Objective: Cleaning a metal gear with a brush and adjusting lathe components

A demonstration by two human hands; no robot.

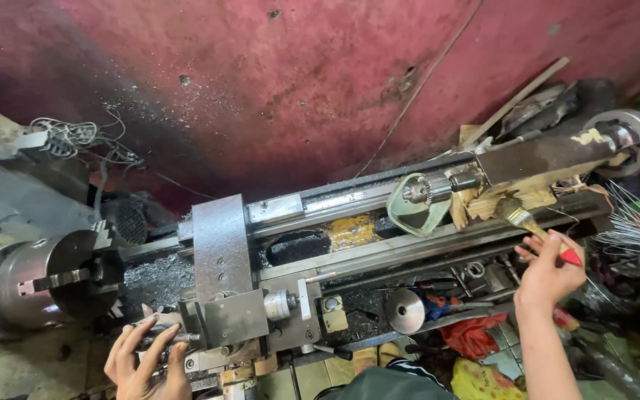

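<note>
left hand (146, 363): heel cut by near edge, what its fingers grip hidden | right hand (550, 270): paintbrush (531, 226) handle partly hidden in grip | lathe chuck (38, 285): far-left side out of frame | dark cloth at near edge: cropped, unidentifiable

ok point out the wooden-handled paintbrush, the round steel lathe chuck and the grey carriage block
wooden-handled paintbrush (514, 212), head view, on the bristle end
round steel lathe chuck (46, 278), head view, on its front face
grey carriage block (221, 244), head view, on its flat top plate
</note>
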